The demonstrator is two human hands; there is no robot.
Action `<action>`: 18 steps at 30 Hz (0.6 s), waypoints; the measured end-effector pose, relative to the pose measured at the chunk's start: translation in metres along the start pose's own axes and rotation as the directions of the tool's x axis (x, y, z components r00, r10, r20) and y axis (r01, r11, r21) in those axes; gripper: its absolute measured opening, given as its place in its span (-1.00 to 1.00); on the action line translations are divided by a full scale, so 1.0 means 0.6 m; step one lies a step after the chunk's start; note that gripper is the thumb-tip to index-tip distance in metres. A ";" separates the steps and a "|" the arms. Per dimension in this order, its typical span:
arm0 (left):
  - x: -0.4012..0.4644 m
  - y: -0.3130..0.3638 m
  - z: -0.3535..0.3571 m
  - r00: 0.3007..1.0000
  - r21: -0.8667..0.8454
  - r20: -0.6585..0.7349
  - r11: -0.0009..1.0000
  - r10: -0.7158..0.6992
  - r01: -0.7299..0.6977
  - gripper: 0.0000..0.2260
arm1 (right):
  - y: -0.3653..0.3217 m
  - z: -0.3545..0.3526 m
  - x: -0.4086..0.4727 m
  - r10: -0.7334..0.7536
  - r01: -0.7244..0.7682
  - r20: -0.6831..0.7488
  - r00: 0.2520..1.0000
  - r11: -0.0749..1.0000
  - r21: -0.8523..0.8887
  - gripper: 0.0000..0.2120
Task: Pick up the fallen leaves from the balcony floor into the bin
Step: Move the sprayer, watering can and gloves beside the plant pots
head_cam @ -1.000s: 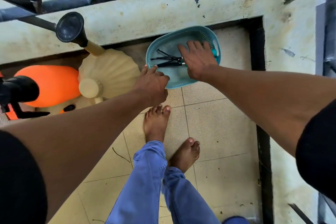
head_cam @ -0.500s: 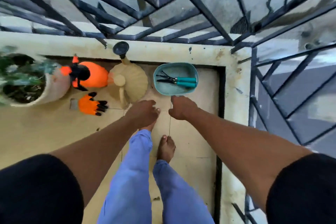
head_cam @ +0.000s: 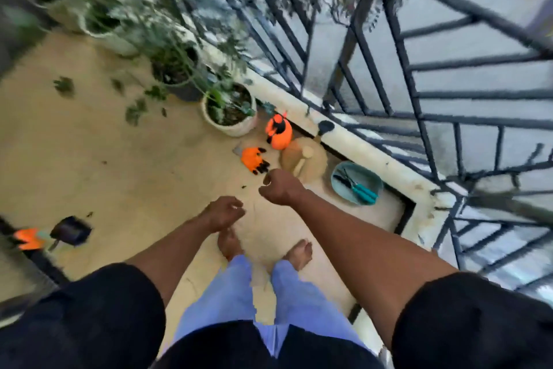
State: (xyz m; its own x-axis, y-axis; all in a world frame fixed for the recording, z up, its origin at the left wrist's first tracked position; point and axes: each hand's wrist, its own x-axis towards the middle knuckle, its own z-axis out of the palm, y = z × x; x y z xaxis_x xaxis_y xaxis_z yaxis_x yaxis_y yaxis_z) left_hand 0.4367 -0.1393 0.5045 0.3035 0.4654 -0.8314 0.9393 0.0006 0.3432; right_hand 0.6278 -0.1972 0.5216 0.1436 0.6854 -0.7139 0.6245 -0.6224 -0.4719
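Left hand [head_cam: 223,213] and right hand [head_cam: 279,187]: both loosely curled, nothing seen held. Bin [head_cam: 70,229], dark, near left; open balcony floor [head_cam: 125,171] offered between.

Fallen leaves [head_cam: 134,111], scattered far left beside the pots [head_cam: 230,117]: judged light, limp, best pinched singly; railing [head_cam: 389,93] bounds right.

A single head-worn camera looks steeply down from standing height over the balcony floor [head_cam: 119,165], railing [head_cam: 404,75] running from 11 to 3 o'clock (wide-angle, blurred); the person's feet near 6 o'clock.
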 end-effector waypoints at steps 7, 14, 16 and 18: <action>-0.123 -0.208 -0.160 0.989 -0.274 -0.113 0.960 -0.094 0.060 -0.79 | -0.277 0.083 0.030 -0.139 0.157 0.098 0.985 0.966 -0.207 -0.79; -0.213 -0.443 -0.290 0.962 -0.422 -0.142 0.893 -0.235 0.156 -0.89 | -0.536 0.213 0.065 -0.207 0.285 0.233 0.950 0.879 -0.383 -0.57; -0.229 -0.507 -0.321 0.949 -0.456 -0.141 0.869 -0.284 0.192 -0.84 | -0.601 0.243 0.073 -0.202 0.299 0.270 0.941 0.870 -0.392 -0.61; -0.248 -0.566 -0.348 0.932 -0.501 -0.147 0.837 -0.332 0.219 -0.77 | -0.664 0.265 0.070 -0.210 0.318 0.299 0.931 0.868 -0.381 -0.68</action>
State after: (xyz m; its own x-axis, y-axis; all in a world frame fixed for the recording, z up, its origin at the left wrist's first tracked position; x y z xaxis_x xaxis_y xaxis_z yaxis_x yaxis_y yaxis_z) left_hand 0.0390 -0.0241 0.6032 -0.0530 0.5636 -0.8243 0.7724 0.5464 0.3239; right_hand 0.2627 0.0196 0.5970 -0.2269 0.6559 -0.7199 0.8805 -0.1778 -0.4395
